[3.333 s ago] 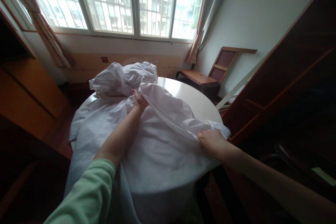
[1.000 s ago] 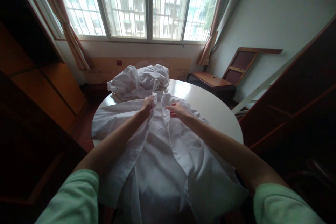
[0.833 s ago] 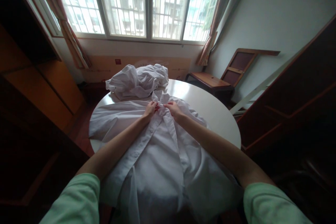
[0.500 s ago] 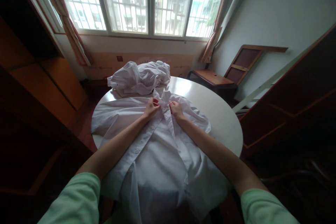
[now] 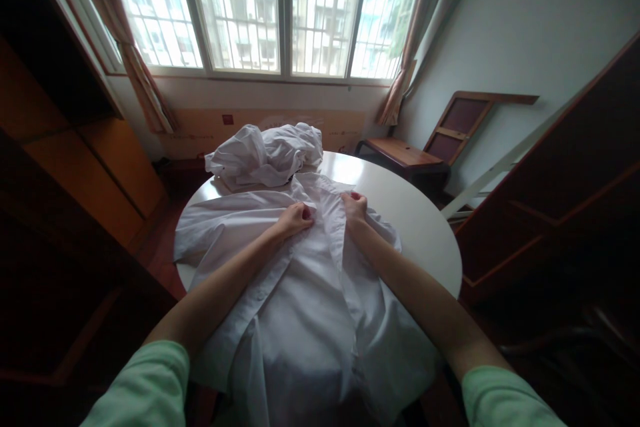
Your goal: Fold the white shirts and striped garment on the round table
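A white button shirt (image 5: 300, 300) lies spread front-up over the round white table (image 5: 420, 227), its lower part hanging off the near edge. My left hand (image 5: 296, 219) is closed on the left side of the shirt's front near the collar. My right hand (image 5: 354, 205) pinches the right front edge by the collar, a little farther back. The two hands are a hand's width apart, with the placket between them.
A crumpled heap of white cloth (image 5: 265, 153) sits at the table's far side. A wooden chair (image 5: 425, 147) stands at the back right by the wall. Dark wooden furniture (image 5: 560, 180) is on the right, orange-brown cabinets (image 5: 75, 147) on the left. A barred window (image 5: 270, 7) is behind.
The shirt went from bunched to spread flat. My hands met at the collar, and in the last half second moved apart, the right one pulling its edge to the right.
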`<move>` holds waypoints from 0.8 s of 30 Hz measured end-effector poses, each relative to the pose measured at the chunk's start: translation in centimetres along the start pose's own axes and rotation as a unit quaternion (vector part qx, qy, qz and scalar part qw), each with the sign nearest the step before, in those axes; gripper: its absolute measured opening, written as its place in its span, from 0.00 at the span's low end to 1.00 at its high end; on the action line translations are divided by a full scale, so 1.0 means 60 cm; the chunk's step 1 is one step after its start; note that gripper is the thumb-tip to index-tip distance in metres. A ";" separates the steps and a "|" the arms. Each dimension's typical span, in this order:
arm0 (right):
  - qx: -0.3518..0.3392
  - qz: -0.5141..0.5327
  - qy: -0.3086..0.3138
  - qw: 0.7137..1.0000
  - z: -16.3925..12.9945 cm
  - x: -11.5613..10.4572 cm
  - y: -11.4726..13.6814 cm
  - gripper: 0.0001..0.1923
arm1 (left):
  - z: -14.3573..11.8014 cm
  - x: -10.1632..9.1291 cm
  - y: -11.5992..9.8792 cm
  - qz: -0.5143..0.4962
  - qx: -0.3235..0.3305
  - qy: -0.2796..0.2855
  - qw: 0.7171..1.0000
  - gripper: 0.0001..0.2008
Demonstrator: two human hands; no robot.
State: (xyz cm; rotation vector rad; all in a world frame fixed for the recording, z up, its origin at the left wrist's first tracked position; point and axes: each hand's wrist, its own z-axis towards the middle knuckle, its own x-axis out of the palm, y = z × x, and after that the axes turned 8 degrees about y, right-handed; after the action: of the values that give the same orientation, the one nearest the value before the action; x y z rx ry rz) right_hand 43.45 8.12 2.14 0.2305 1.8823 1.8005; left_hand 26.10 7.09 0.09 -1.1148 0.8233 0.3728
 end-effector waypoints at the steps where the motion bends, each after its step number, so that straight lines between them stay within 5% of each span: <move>1: -0.003 0.002 -0.032 0.999 0.000 -0.011 0.009 0.19 | 0.003 -0.001 -0.002 -0.010 -0.013 -0.017 1.000 0.04; 3: -0.067 -0.019 -0.099 0.993 -0.009 -0.028 0.026 0.17 | 0.010 -0.004 -0.005 -0.044 -0.049 -0.075 0.995 0.04; 5: -0.196 -0.074 -0.095 0.973 -0.028 -0.030 0.034 0.14 | 0.017 -0.007 -0.007 -0.089 -0.087 -0.132 0.983 0.05; 9: -0.391 -0.204 0.158 0.883 -0.074 0.011 0.017 0.05 | 0.021 -0.005 0.003 -0.169 -0.107 -0.131 0.971 0.07; 11: -0.396 -0.236 0.231 0.857 -0.085 0.035 0.001 0.04 | 0.018 0.001 0.011 -0.189 -0.107 -0.119 0.969 0.06; 13: -0.372 -0.235 0.245 0.864 -0.084 0.049 -0.010 0.03 | 0.014 0.006 0.017 -0.194 -0.096 -0.116 0.970 0.06; 19: -0.320 -0.173 0.204 0.909 -0.063 0.045 -0.016 0.04 | 0.004 0.014 0.012 -0.149 -0.016 -0.126 0.981 0.07; 24: -0.322 -0.148 0.168 0.920 -0.065 0.042 -0.018 0.04 | -0.002 0.015 0.004 -0.127 0.051 -0.148 0.979 0.05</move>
State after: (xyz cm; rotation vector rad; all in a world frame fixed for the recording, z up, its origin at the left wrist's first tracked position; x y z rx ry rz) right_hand 39.68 5.76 0.38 -0.6003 1.3114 2.2107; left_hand 26.52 6.99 -0.77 -1.0246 0.4255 0.2707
